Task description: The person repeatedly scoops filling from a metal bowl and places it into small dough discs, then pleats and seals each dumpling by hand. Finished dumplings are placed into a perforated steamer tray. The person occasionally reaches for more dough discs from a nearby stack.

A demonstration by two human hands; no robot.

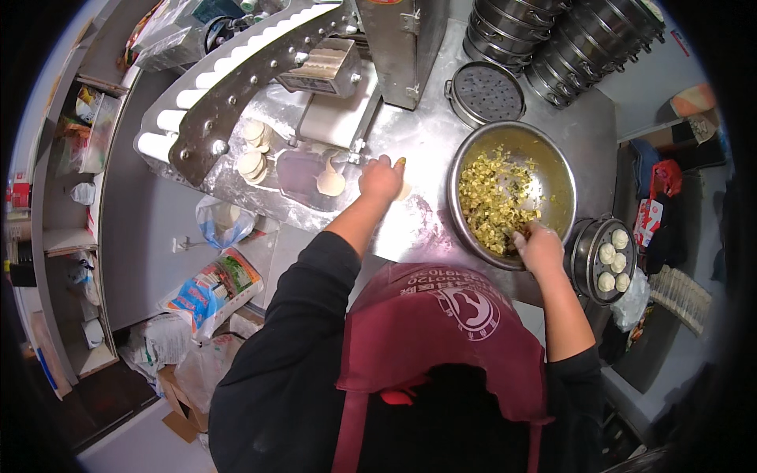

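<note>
My left hand (381,180) is low over the floured steel table, fingers pointing away from me, with yellowish filling on one fingertip. The edge of a pale round dough wrapper (404,191) shows beside it; whether the fingers grip it is hidden. Another dough wrapper (331,183) lies to the left, near stacked wrappers (252,167). My right hand (541,247) reaches over the near right rim of a large steel bowl (562,159). Its fingertips are at the chopped yellow-green filling (494,195), and what they hold cannot be made out.
A dough machine with white rollers (207,80) and a short conveyor belt (337,121) occupies the left. A steamer tray (488,91) and stacked steamers (582,53) stand behind the bowl. At right, a steamer (604,233) holds several filled buns (618,262). Bags (219,290) lie at lower left.
</note>
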